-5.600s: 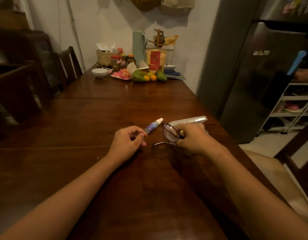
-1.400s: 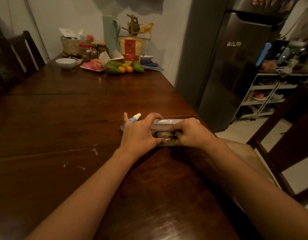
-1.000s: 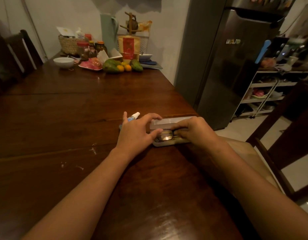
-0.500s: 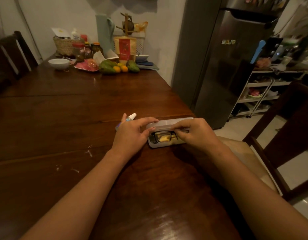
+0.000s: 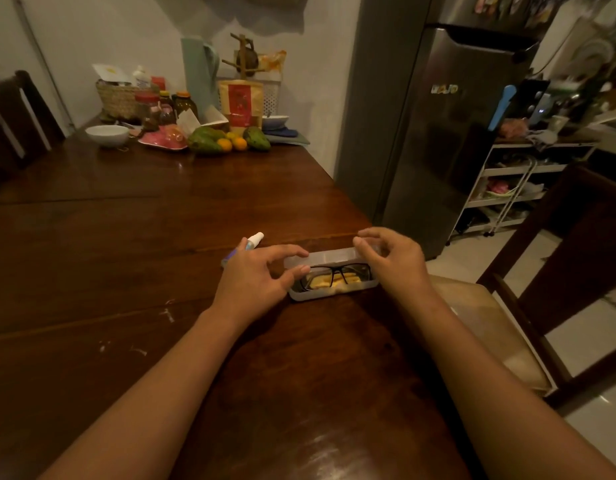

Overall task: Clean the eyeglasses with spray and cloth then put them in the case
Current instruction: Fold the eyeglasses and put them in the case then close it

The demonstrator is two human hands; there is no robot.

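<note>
Black-framed eyeglasses (image 5: 337, 270) lie on a yellow cloth (image 5: 319, 281) inside the open grey plastic case (image 5: 331, 294); a white-capped blue spray bottle (image 5: 254, 238) lies at its ten o'clock.

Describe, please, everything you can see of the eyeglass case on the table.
The case is an oblong box of pale plastic, lying open near the right edge of the table, its lid raised behind. Inside, black-framed eyeglasses rest on a yellow cloth. The thumb of the left hand touches its left rim; the right hand appears to pinch the lid's right end.
</note>
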